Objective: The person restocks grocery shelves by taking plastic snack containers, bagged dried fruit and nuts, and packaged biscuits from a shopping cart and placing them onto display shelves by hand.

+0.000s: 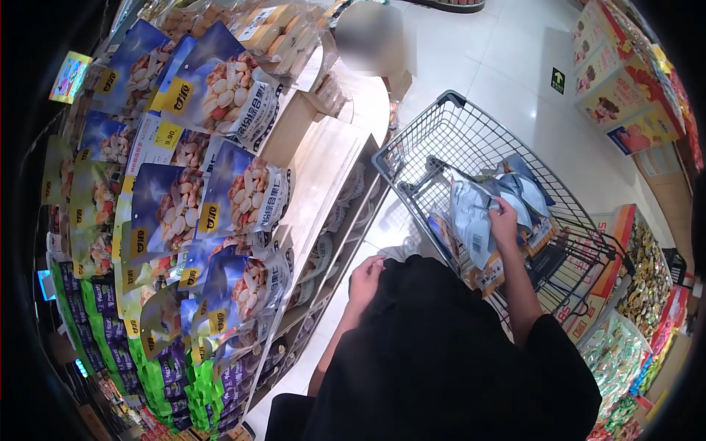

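Note:
My right hand (504, 220) reaches into the shopping cart (491, 117), its fingers closed on the edge of a silvery-grey snack bag (472, 220). Several other bags, including a blue-and-white snack bag (521, 192), lie around it inside the wire basket. My left hand (366, 279) is held near my body beside the black clothing (441, 345), its fingers curled. What it holds, if anything, is hidden. On the shelf to the left stand blue bags of mixed nuts (246, 195), apart from both hands.
A price sign (168, 134) stands among the nut bags, above green-and-purple snack packs (158, 375). A wooden shelf ledge (323, 169) runs between shelf and cart. Another person's blurred head (375, 40) shows at the top. Printed boxes (618, 81) and wrapped candies (643, 272) flank the right.

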Motion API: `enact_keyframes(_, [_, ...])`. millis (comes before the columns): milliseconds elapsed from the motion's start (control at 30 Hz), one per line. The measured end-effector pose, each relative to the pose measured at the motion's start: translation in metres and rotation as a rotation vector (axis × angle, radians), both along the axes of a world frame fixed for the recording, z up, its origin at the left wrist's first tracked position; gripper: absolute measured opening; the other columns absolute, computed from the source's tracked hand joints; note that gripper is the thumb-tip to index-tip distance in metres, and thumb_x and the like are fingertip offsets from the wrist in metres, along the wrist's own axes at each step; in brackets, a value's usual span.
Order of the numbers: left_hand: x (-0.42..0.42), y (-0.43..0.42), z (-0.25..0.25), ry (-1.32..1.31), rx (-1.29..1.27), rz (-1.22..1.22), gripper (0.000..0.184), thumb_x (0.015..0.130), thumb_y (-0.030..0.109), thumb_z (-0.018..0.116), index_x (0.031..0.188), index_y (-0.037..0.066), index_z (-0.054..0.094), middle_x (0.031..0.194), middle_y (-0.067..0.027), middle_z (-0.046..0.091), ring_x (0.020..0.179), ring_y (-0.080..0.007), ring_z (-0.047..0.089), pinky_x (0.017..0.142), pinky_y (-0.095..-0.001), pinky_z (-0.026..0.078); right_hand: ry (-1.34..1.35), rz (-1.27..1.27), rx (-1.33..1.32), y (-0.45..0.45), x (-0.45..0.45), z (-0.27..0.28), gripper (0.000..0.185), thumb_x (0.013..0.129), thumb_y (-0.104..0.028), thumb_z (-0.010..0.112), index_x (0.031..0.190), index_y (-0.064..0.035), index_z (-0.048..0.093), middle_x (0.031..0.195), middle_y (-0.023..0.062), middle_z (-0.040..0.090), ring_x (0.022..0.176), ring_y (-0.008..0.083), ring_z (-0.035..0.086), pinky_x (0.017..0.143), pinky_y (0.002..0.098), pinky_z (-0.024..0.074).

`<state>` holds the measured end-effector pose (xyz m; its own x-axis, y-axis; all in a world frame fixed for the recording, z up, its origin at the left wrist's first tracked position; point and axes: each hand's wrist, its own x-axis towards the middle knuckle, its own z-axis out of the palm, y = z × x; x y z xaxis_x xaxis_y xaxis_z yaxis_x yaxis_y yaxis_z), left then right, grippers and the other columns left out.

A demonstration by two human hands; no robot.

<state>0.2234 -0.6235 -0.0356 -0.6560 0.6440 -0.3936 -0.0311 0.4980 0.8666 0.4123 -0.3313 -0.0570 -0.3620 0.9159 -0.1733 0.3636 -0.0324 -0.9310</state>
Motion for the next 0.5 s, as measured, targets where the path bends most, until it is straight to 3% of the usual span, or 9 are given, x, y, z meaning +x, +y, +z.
enact_keyframes(100, [-0.005, 0.012, 0.011, -0.132, 0.047, -0.057, 0.032, 0.089, 0.025, 0.051, 0.110, 0.001, 0.057, 0.088, -0.0088, 0.063, 0.084, -0.0134, 0.057, 0.072, -0.0264, 0.045, 0.270, 0.093, 0.112, -0.009, -0.015, 0.076, 0.034, 0.069, 0.004, 0.051, 0.101, -0.0007, 0.062, 0.085, 0.0123, 0.065, 0.074, 0.0084, 0.057, 0.065, 0.0196, 0.0439])
enact_keyframes(133, [-0.008, 0.019, 0.023, -0.126, 0.055, -0.045, 0.032, 0.089, 0.025, 0.051, 0.110, 0.001, 0.057, 0.088, -0.0088, 0.063, 0.084, -0.0134, 0.057, 0.072, -0.0264, 0.045, 0.188, 0.242, 0.139, -0.017, -0.018, 0.109, 0.033, 0.068, 0.004, 0.053, 0.099, -0.0016, 0.063, 0.089, 0.0123, 0.065, 0.076, 0.0111, 0.059, 0.068, 0.0216, 0.0454])
enact_keyframes(167, [-0.012, 0.028, 0.040, -0.421, 0.228, -0.022, 0.047, 0.086, 0.035, 0.053, 0.118, 0.001, 0.049, 0.100, -0.0108, 0.058, 0.094, -0.0168, 0.055, 0.077, -0.0299, 0.045, 0.104, 0.388, 0.166, -0.028, -0.023, 0.134, 0.033, 0.067, 0.004, 0.055, 0.098, -0.0025, 0.064, 0.093, 0.0123, 0.065, 0.078, 0.0139, 0.061, 0.070, 0.0237, 0.0468])
enact_keyframes(200, [-0.017, 0.037, 0.055, -0.715, 0.403, -0.006, 0.063, 0.083, 0.046, 0.055, 0.127, 0.002, 0.041, 0.112, -0.0128, 0.054, 0.104, -0.0201, 0.052, 0.082, -0.0334, 0.046, 0.197, 0.559, 0.388, -0.038, -0.033, 0.145, 0.033, 0.066, 0.003, 0.058, 0.097, -0.0047, 0.065, 0.096, 0.0105, 0.065, 0.081, 0.0171, 0.062, 0.073, 0.0255, 0.0478])
enact_keyframes(233, [-0.021, 0.045, 0.069, -0.708, 0.411, -0.003, 0.063, 0.083, 0.046, 0.055, 0.127, 0.002, 0.041, 0.112, -0.0128, 0.054, 0.104, -0.0201, 0.052, 0.082, -0.0334, 0.046, 0.289, 0.726, 0.614, -0.048, -0.043, 0.153, 0.034, 0.065, 0.002, 0.060, 0.097, -0.0068, 0.066, 0.099, 0.0087, 0.064, 0.084, 0.0203, 0.063, 0.075, 0.0272, 0.0488])
enact_keyframes(300, [-0.034, 0.054, 0.091, -0.982, 0.823, -0.024, 0.094, 0.072, 0.064, 0.056, 0.136, 0.005, 0.021, 0.129, -0.0170, 0.040, 0.118, -0.0279, 0.041, 0.091, -0.0425, 0.043, 0.405, 0.977, 0.660, -0.074, -0.055, 0.164, 0.036, 0.063, -0.004, 0.065, 0.098, -0.0102, 0.066, 0.106, 0.0051, 0.062, 0.094, 0.0239, 0.060, 0.079, 0.0306, 0.0491])
enact_keyframes(333, [-0.044, 0.052, 0.090, -0.897, 0.831, 0.039, 0.106, 0.065, 0.068, 0.059, 0.137, 0.003, 0.016, 0.132, -0.0199, 0.034, 0.121, -0.0322, 0.039, 0.095, -0.0452, 0.040, 0.355, 1.086, 0.706, -0.085, -0.059, 0.165, 0.038, 0.064, -0.008, 0.066, 0.101, -0.0110, 0.064, 0.109, 0.0047, 0.060, 0.098, 0.0223, 0.058, 0.082, 0.0312, 0.0475])
enact_keyframes(433, [-0.069, 0.031, 0.083, -0.854, 0.780, 0.160, 0.086, 0.070, 0.041, 0.070, 0.131, -0.001, 0.027, 0.125, -0.0191, 0.044, 0.111, -0.0310, 0.049, 0.093, -0.0411, 0.043, 0.251, 1.254, 0.821, -0.104, -0.073, 0.150, 0.044, 0.066, -0.018, 0.068, 0.109, -0.0130, 0.060, 0.120, 0.0055, 0.054, 0.108, 0.0209, 0.052, 0.090, 0.0340, 0.0420])
enact_keyframes(500, [-0.073, 0.022, 0.082, -0.772, 0.763, 0.209, 0.071, 0.070, 0.021, 0.070, 0.126, -0.001, 0.033, 0.119, -0.0177, 0.049, 0.106, -0.0287, 0.053, 0.092, -0.0392, 0.044, 0.250, 1.356, 0.587, -0.109, -0.079, 0.133, 0.044, 0.068, -0.023, 0.069, 0.110, -0.0129, 0.059, 0.121, 0.0060, 0.053, 0.109, 0.0218, 0.051, 0.091, 0.0363, 0.0405])
